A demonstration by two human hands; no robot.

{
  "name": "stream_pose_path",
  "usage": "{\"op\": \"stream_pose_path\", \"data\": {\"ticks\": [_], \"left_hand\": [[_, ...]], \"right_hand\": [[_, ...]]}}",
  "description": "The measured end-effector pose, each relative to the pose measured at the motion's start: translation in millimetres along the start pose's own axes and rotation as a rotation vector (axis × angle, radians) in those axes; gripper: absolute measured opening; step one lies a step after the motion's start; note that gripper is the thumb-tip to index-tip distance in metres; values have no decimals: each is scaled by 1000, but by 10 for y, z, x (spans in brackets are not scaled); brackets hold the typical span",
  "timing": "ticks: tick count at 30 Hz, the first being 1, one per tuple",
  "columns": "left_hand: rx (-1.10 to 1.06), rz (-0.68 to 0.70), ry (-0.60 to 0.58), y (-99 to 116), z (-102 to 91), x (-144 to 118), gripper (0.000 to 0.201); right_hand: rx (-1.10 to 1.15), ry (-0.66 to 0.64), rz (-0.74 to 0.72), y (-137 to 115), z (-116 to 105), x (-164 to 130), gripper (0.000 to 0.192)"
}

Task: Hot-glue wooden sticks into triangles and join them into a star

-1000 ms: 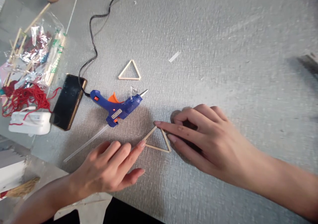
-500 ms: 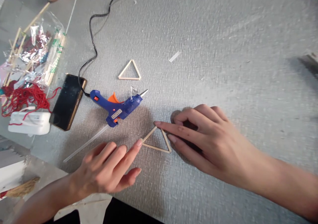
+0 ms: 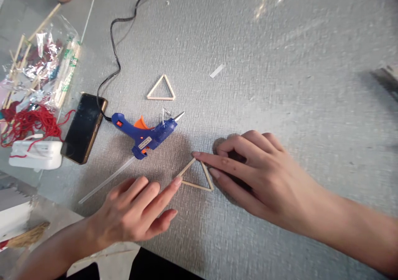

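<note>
Three thin wooden sticks laid as a triangle point(image 3: 196, 185) lie flat on the grey table. My left hand point(image 3: 137, 209) rests its index fingertip on the triangle's left corner, with the thumb held apart. At the top corner, the index fingertip of my right hand point(image 3: 258, 172) presses down, and its thumb lies close to the right-hand stick. Neither hand grasps a stick; both have fingers extended. Beyond them a blue hot glue gun point(image 3: 146, 137) lies on its side, a clear glue stick point(image 3: 107, 179) poking from its back. A second wooden triangle point(image 3: 161, 98) sits past its nozzle.
A black cord point(image 3: 114, 44) runs from the glue gun to the far edge. Leftward lie a phone point(image 3: 84, 129), a white plastic box point(image 3: 35, 155), red yarn point(image 3: 34, 124) and a clear bag of sticks point(image 3: 46, 64). A white strip point(image 3: 217, 71) lies farther back.
My left index fingertip has shifted slightly rightward over the triangle's left corner. My right hand stays in place. The view has moved very slightly.
</note>
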State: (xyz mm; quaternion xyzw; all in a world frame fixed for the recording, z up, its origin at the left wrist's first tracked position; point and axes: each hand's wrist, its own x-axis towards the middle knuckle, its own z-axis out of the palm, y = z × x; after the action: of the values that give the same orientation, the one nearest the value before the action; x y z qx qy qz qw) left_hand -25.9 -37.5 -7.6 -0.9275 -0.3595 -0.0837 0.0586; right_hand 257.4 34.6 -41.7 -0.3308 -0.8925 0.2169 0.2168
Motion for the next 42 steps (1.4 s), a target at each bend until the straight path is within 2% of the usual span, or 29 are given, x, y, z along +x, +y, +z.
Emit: {"op": "stream_pose_path", "data": {"ticks": [3,5,8,11,13,14,17,27,42], "left_hand": [[12,-5,107,-23,26,-47,65],[24,6,98,-37,26,-61,63],[-32,-9,24,12,-27,-53,60],[-176,-211,-77,185,-121,-46,65],[-173,-317,-143,333,-169,-53,69],[-170,-339,-196,403,-181,-58,72],[-165,-386,-254,562,-165,-60,75],[-214,-484,-207,798,-53,78,74],[-267,-496,-175,806,7,67,70]], "right_hand": [[2,2,2,1,-4,1,36],[3,3,7,-2,-8,-1,36],[8,3,14,-7,-10,-4,36],[9,11,16,-10,-10,-8,36],[8,16,13,-11,-8,-8,36],[7,15,11,-11,-7,-7,36],[5,13,5,-11,-2,-3,36],[-11,17,-6,-11,6,-6,37],[-4,26,-1,-10,-3,-1,36]]}}
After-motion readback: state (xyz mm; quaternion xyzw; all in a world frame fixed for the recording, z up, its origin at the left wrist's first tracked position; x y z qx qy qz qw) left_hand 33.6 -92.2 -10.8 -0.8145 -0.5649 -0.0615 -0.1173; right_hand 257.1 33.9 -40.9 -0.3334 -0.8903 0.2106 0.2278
